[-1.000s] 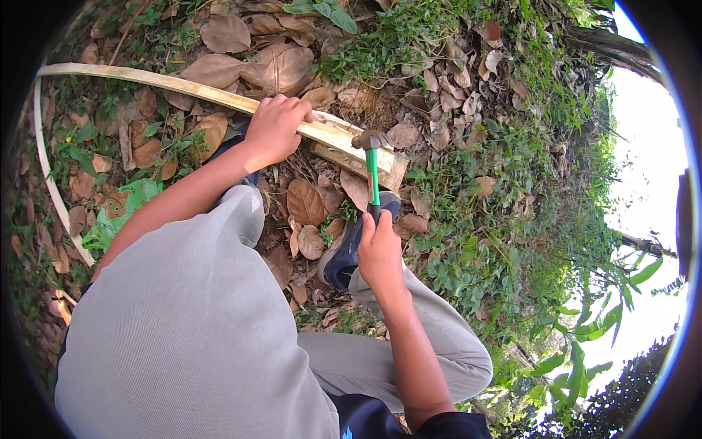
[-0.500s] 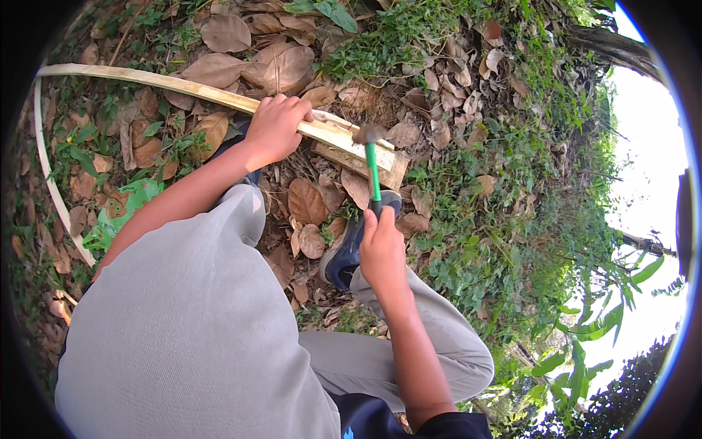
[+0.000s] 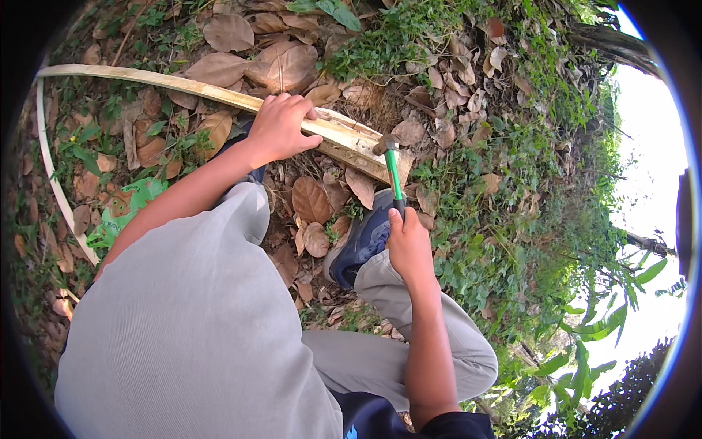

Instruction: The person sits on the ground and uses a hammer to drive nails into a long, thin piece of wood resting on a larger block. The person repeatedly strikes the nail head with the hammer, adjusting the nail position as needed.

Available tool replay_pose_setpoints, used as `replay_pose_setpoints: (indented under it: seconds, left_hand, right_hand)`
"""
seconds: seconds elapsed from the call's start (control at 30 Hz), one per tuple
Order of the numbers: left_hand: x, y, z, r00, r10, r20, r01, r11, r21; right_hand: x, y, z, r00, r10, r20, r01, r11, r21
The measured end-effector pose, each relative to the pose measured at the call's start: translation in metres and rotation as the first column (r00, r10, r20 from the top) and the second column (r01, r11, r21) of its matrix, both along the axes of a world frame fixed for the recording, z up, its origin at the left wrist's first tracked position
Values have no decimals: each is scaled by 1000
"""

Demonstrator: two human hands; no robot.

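A long pale wooden slat (image 3: 183, 84) lies across the leaf-covered ground, curving from the upper left to the middle. My left hand (image 3: 279, 128) grips it near its right part. My right hand (image 3: 408, 245) holds a hammer (image 3: 390, 162) by its green handle; the metal head rests at the slat's right end. My blue shoe (image 3: 362, 238) sits just below the slat, beside the hammer hand.
My grey trouser legs (image 3: 197, 322) fill the lower part of the view. A thin white strip (image 3: 58, 183) bends along the left. Dry brown leaves (image 3: 314, 201), green weeds (image 3: 497, 241) and a green plastic scrap (image 3: 121, 216) cover the ground. A tree trunk (image 3: 607, 40) stands at the upper right.
The hammer head has stayed at the slat's right end with only small shifts. My left hand keeps its grip on the slat.
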State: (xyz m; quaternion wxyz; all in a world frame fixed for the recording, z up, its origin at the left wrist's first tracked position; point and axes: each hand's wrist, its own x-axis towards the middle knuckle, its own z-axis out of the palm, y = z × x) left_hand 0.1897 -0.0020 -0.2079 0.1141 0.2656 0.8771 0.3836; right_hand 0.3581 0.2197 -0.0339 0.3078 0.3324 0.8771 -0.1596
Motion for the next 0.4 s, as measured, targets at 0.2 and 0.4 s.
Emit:
replay_pose_setpoints:
  seconds: [0.2, 0.4]
  left_hand:
    - [0, -7, 12, 997, -9, 80, 5, 999, 53]
    - [-50, -51, 89, 999, -13, -51, 20, 990, 140]
  right_hand:
    - [7, 5, -12, 999, 21, 24, -18, 993, -116]
    - [-41, 56, 0, 981, 192, -10, -186, 935, -303]
